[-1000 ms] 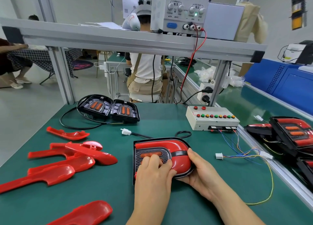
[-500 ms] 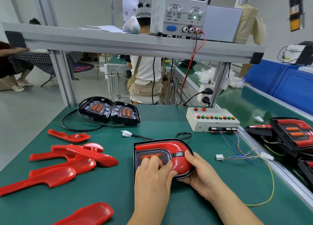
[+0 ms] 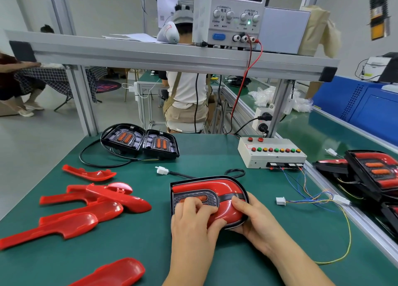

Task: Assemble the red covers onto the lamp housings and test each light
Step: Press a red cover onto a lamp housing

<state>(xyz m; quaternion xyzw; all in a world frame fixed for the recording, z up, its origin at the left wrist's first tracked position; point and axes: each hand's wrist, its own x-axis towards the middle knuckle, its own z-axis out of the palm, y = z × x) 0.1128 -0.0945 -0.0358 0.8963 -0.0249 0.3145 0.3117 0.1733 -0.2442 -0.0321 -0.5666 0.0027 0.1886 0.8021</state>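
Barely anything shifts: left hand (image 3: 191, 221) stays bent-fingered, pressing the red cover (image 3: 226, 189) into the lamp housing (image 3: 171, 197) at table (image 3: 150, 240) centre; right hand (image 3: 255, 218) cups its 3 o'clock end, thumb on top. Best to walk the pressure round the rim until every edge seats.

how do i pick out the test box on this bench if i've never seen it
Find the power supply on the overhead shelf, then drop to the far right of the green bench below. An off-white box sits there, coloured wires trailing from its front. Unlike the black lamp housings to its left, it carries a row of red, green and yellow buttons.
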